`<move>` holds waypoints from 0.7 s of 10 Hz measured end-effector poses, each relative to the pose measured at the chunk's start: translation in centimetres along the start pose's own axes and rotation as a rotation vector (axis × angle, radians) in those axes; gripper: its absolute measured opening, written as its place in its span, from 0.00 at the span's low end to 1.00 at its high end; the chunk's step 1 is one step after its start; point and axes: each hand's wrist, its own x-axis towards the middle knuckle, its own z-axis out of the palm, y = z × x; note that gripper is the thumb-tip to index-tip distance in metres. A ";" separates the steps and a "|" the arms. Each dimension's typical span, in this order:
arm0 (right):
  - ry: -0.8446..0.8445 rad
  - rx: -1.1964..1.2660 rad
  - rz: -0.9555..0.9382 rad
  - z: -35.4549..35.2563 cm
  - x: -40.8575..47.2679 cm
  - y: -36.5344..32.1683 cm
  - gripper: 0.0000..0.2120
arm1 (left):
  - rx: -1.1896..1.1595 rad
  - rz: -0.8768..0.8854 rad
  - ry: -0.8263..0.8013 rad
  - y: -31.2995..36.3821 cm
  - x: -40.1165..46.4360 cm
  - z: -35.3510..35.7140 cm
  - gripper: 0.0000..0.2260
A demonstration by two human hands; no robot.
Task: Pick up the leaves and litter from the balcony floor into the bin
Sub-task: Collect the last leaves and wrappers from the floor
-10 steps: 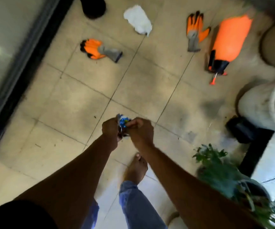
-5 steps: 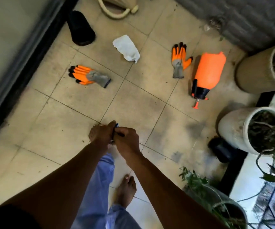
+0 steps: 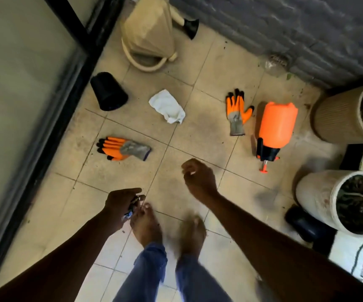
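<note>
Low in the frame, the left hand (image 3: 122, 202) has its grip clamped on a crumpled wrapper (image 3: 132, 209), likely kept for a bin not in view, while the right hand (image 3: 198, 177), loosely curled and empty, hangs over the floor (image 3: 198, 136) toward the white rag (image 3: 167, 106).

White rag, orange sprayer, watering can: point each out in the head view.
white rag (image 3: 167, 106), head view, middle of the crumpled cloth
orange sprayer (image 3: 277, 125), head view, middle of the orange tank
watering can (image 3: 149, 29), head view, beige body
</note>
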 end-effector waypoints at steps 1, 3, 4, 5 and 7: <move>0.041 -0.238 -0.021 -1.6 6.0 -0.2 0.14 | -0.116 -0.080 -0.018 -0.4 6.2 0.3 0.31; -0.100 -0.557 -0.174 -0.1 17.7 0.4 0.19 | -0.172 0.024 -0.005 15.1 -9.8 1.4 0.18; -0.206 -0.650 -0.181 1.9 22.6 0.5 0.23 | -0.063 0.032 0.087 14.7 -7.8 2.5 0.23; -0.301 -0.754 -0.181 3.8 26.1 0.0 0.34 | -0.087 0.023 0.128 15.7 -7.2 3.4 0.24; -0.443 -0.928 -0.119 6.9 30.0 -0.3 0.41 | -0.238 -0.111 0.141 14.8 -5.9 4.3 0.22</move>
